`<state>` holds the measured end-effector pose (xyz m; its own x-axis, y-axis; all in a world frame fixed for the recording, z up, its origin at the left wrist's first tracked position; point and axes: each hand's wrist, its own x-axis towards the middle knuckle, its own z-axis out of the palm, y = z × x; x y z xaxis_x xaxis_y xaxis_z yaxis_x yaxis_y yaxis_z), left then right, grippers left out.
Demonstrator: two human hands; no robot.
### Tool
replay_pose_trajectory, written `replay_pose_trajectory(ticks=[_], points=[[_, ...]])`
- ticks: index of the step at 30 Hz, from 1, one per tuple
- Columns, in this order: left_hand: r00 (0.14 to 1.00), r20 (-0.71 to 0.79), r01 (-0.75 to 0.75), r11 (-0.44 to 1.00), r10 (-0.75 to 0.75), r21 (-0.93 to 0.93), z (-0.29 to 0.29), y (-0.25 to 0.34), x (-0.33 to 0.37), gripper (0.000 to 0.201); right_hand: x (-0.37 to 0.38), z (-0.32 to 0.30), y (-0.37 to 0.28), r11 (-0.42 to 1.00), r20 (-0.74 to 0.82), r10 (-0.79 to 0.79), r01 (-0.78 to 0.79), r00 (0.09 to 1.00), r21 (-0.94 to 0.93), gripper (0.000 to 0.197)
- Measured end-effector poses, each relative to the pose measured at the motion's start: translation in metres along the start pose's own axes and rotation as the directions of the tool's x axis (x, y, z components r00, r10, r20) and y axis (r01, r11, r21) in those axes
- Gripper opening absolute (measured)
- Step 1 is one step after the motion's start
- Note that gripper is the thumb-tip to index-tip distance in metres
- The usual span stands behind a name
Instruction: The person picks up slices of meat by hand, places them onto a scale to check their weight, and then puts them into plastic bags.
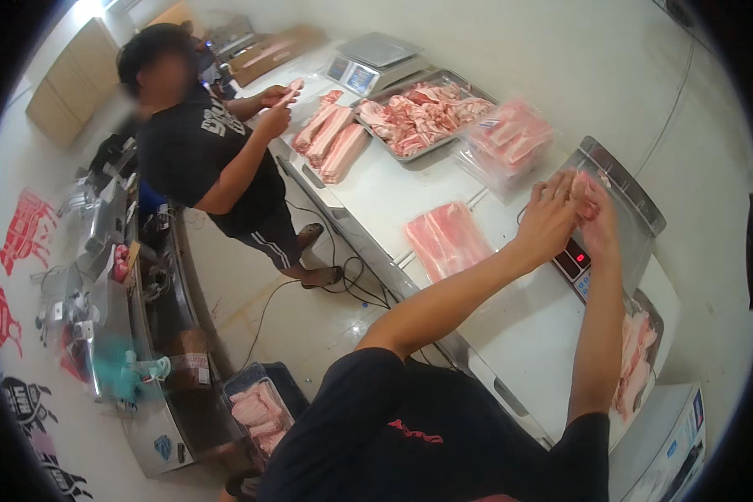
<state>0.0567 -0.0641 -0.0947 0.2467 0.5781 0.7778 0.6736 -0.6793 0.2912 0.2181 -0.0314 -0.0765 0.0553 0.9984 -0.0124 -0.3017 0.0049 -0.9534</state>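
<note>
Both my hands are together above a small digital scale [571, 258] with a red-lit display. My left hand [547, 219] lies over a bundle of raw pink meat [591, 189], its fingers pressed together against it. From the other side, my right hand [601, 226] closes around the same meat, though its fingers are partly hidden. A flat clear pack of sliced meat [448, 238] rests on the white table to the left of my arms. Beyond it, more plastic packs of sliced meat [510, 138] are stacked by the wall.
Further back are a metal tray [410, 157] heaped with meat, several pork belly slabs [333, 142] and another scale [376, 54]. A co-worker [209, 142] stands across the corner, holding meat. Meat slices [636, 356] sit by my right arm; a dark bin [284, 385] holds meat below. Cables [356, 276] cross the floor.
</note>
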Motion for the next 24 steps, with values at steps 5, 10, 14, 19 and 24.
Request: replay_pose_trajectory(ticks=[5,10,14,19,24], points=[[0.972,-0.115,-0.215,0.971,0.203,-0.107,-0.016,0.022,0.015,0.041,-0.087,0.009,-0.039,0.982,0.078,-0.11,0.096,0.991,0.165,0.055],[0.963,0.067,-0.251,0.96,0.261,-0.125,-0.054,0.068,0.027,0.032,-0.144,-0.019,-0.046,0.947,0.083,-0.318,0.321,0.944,-0.021,0.066],[0.971,0.12,-0.146,0.911,0.206,-0.386,-0.087,0.119,0.032,0.022,-0.175,-0.097,-0.029,0.899,0.154,-0.435,0.438,0.887,0.014,0.074],[0.953,0.302,0.151,0.823,0.026,-0.548,-0.099,0.143,0.014,0.015,-0.203,-0.08,0.038,0.716,-0.218,-0.258,0.337,0.941,0.611,0.07],[0.941,0.327,0.212,0.9,-0.083,-0.381,-0.085,0.1,-0.052,0.012,-0.263,-0.008,0.08,0.271,0.245,-0.163,-0.195,0.956,0.943,0.08]])
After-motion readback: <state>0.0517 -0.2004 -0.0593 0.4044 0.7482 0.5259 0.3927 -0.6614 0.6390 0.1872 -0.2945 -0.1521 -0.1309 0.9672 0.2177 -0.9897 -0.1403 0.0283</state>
